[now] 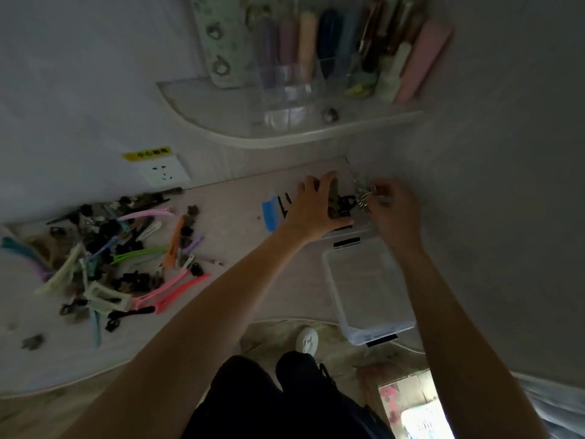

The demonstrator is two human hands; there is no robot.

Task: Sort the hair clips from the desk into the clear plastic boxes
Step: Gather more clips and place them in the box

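At the far end of the desk (240, 280), a brownish claw clip (334, 201) is gripped in the left hand (311, 207), while a small silvery clip (362, 196) is pinched in the fingers of the right hand (392, 213), both over the far clear box (354, 230), which is mostly hidden. Each clip is best released low inside it. The near clear box (368, 289) looks empty; the clip pile (104, 258) is left well apart to the left.

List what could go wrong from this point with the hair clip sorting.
1. The near clear plastic box juts past the desk edge; a knock from an arm might tip it off.
2. The left hand grips a brownish clip while the right hand pinches tangled silvery clips; some could drop outside the far box.
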